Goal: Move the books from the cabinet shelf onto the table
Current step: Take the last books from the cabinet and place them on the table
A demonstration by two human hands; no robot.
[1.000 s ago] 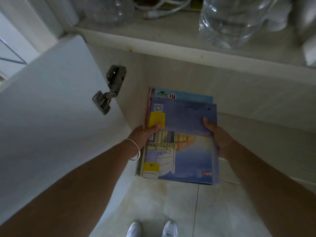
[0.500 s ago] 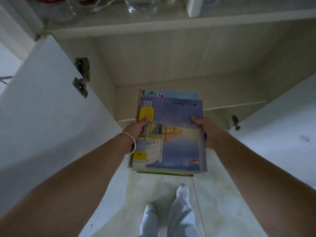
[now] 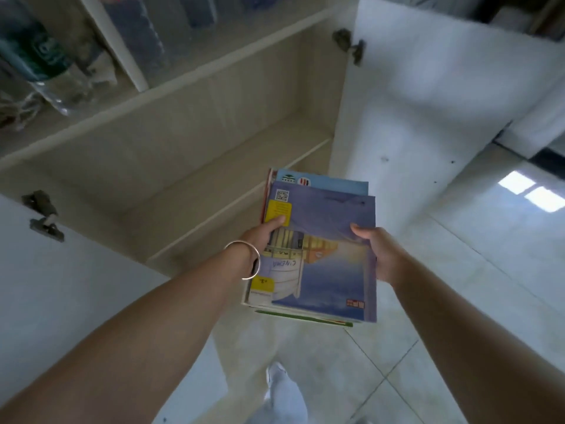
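I hold a stack of books point(image 3: 330, 270) in both hands, out in front of the open cabinet and above the floor. The top book has a blue-violet cover with a ship picture and a yellow label. My left hand point(image 3: 263, 237), with a silver bangle on the wrist, grips the stack's left edge, thumb on top. My right hand point(image 3: 379, 252) grips the right edge. The cabinet shelf point(image 3: 214, 185) behind the stack shows bare pale wood. No table is in view.
Two white cabinet doors stand open: the left door point(image 3: 76, 286) and the right door point(image 3: 428, 102), each with metal hinges. The upper shelf point(image 3: 91, 87) holds bottles and plastic-wrapped items. Pale tiled floor point(image 3: 458, 270) lies below, with my legs and a shoe point(image 3: 278, 381) on it.
The stack has come out of the cabinet, away from the shelf. My view has swung to the right, so the right door and more floor show. Both hands keep their grip.
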